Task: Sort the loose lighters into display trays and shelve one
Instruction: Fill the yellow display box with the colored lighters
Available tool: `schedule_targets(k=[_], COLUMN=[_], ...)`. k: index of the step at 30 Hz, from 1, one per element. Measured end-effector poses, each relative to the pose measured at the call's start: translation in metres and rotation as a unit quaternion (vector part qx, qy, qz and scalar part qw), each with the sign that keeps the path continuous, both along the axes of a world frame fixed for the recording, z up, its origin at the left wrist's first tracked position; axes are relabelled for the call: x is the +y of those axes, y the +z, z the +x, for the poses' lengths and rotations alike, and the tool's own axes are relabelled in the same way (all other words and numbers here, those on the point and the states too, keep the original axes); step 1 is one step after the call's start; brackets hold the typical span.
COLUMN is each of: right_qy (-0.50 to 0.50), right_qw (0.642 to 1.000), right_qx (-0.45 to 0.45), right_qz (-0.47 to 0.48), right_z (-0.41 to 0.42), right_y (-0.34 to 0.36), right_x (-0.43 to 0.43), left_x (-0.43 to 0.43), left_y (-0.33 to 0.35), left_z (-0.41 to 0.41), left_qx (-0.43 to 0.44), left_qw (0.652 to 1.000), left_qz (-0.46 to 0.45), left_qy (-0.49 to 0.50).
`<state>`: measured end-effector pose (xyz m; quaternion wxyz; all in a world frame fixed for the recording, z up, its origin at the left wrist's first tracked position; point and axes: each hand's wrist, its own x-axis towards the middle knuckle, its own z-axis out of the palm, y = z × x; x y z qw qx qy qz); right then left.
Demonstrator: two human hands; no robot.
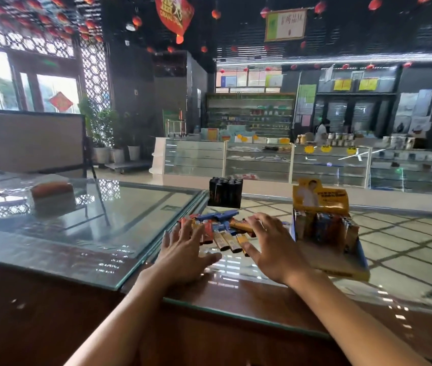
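Two hands over the glass tabletop (104,220), palms down. Left hand (183,250): fingers straight and spread, holding nothing, fingertips reaching the near-left edge of the loose lighters (222,229). Right hand (271,247): likewise flat and spread, nothing pinched, fingers lying across the right side of the same heap. Whether either palm presses the glass cannot be told.

Lighters lie flat in a jumble between and just beyond both hands (orange, yellow, red and blue bodies; count not readable).

Display tray (341,262): just beside the right hand on its outer side, yellow, with a raised printed back card (320,196). Some lighters stand upright in its far rows, and its near part is bare.

Black pack of lighters (225,192): upright, beyond the heap, well past the fingertips.

Small box with an orange top (52,190): far off to the left of the left hand, on the adjoining glass.
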<state>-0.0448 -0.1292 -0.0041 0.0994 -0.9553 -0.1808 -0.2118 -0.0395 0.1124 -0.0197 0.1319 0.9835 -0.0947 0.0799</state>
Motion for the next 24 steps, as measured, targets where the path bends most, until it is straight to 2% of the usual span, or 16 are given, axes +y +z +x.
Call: schedule_targets(k=[4, 8, 14, 19, 24], right_qy=[-0.013, -0.031, -0.035, -0.036, -0.032], right_qw=[0.999, 0.998, 0.996, 0.996, 0.997], right_qx=[0.029, 0.058, 0.076, 0.077, 0.071], right_qz=[-0.009, -0.003, 0.026, 0.02, 0.027], right_z=[0.028, 0.044, 0.056, 0.056, 0.055], right_y=[-0.002, -0.009, -0.027, -0.029, -0.029], right_x=[0.015, 0.024, 0.02, 0.018, 0.017], left_x=[-0.002, -0.007, -0.01, -0.006, -0.007], left_y=[0.006, 0.009, 0.006, 0.011, 0.012], left_z=[0.038, 0.065, 0.066, 0.056, 0.047], left_qx=[0.025, 0.062, 0.012, -0.028, 0.017], left_qw=[0.997, 0.994, 0.996, 0.997, 0.999], left_qz=[-0.052, -0.057, -0.083, -0.061, -0.007], left_qy=[0.051, 0.069, 0.03, 0.025, 0.029])
